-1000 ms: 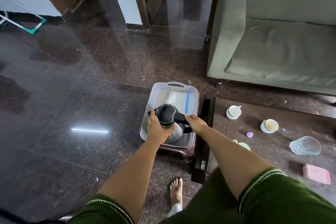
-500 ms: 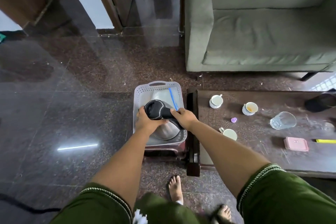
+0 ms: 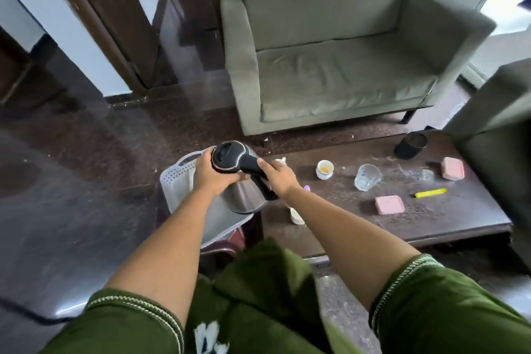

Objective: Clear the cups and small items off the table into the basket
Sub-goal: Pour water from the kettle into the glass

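I hold a steel kettle (image 3: 242,195) with a black lid, tilted, over the right side of the white perforated basket (image 3: 176,178). My left hand (image 3: 209,174) grips its lid and body; my right hand (image 3: 280,177) grips the black handle. On the dark wooden table (image 3: 431,218) stand a white cup (image 3: 324,169) with yellow residue, a clear glass (image 3: 367,177) on its side, two pink boxes (image 3: 389,204) (image 3: 452,168), a yellow marker (image 3: 430,193), a small purple item (image 3: 307,188) and a black cup (image 3: 410,145) on its side. Another cup (image 3: 296,214) peeks out under my right forearm.
A green sofa (image 3: 339,66) stands behind the table, and another dark seat (image 3: 500,135) is at the right edge. The basket rests on a low maroon stool (image 3: 227,241) on the dark polished floor. A doorway lies at the back left.
The kettle has risen from inside the basket and tilted toward the table, both hands still on it. The camera swung right, bringing more of the table and sofa into view.
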`<state>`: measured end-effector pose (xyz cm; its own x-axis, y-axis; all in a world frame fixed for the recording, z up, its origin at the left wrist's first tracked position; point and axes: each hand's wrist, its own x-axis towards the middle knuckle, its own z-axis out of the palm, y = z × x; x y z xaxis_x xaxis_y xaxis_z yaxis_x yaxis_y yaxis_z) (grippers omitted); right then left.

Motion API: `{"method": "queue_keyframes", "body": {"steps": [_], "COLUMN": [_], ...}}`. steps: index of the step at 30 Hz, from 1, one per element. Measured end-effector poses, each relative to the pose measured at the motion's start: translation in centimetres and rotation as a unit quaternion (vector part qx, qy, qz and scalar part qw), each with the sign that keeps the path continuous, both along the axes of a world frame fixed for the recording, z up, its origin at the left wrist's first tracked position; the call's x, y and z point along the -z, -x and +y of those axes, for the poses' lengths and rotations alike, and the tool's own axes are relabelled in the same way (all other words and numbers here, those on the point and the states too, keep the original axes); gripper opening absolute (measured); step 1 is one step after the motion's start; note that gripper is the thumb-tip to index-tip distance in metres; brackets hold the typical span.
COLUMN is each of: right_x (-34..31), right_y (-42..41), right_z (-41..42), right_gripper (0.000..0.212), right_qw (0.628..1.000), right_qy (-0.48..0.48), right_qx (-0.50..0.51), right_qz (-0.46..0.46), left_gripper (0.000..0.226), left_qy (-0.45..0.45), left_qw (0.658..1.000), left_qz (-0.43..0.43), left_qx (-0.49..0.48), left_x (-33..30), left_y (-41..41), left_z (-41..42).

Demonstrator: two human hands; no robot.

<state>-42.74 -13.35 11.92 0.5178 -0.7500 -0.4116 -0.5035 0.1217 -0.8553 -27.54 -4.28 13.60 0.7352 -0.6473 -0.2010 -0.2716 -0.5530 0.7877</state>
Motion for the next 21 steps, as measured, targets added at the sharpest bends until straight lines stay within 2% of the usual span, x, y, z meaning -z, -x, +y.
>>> {"method": "queue_keyframes", "body": {"steps": [4, 10, 16, 19, 21], "right_x": [-1.2, -1.6, -0.7, -0.5, -0.5], "right_y": [4.0, 10.2, 18.8, 23.0, 25.7], "right_z": [-1.5, -3.1, -4.1, -5.5, -6.7], "right_gripper": [0.057, 0.049, 0.046, 0.052, 0.057], "right_qw": [0.999, 0.997, 0.996, 0.993, 0.988], "right_qy": [0.009, 0.010, 0.053, 0.090, 0.112], "right_qx": [0.033, 0.062, 0.072, 0.075, 0.096], "right_qz": [-0.027, -0.046, -0.014, 0.023, 0.048], "left_gripper": [0.095, 0.098, 0.090, 0.083, 0.088], "left_qy": [0.038, 0.027, 0.036, 0.036, 0.027], "left_qw": [0.999, 0.998, 0.990, 0.979, 0.971], "left_qz": [0.004, 0.042, 0.118, 0.162, 0.192], "left_qx": [0.010, 0.034, 0.071, 0.116, 0.137], "left_x": [-0.9, -0.5, 1.8, 2.7, 3.4], "left_y": [3.9, 9.1, 16.5, 20.5, 23.1], "left_z": [-2.0, -4.1, -6.1, -8.4, -10.1]}}
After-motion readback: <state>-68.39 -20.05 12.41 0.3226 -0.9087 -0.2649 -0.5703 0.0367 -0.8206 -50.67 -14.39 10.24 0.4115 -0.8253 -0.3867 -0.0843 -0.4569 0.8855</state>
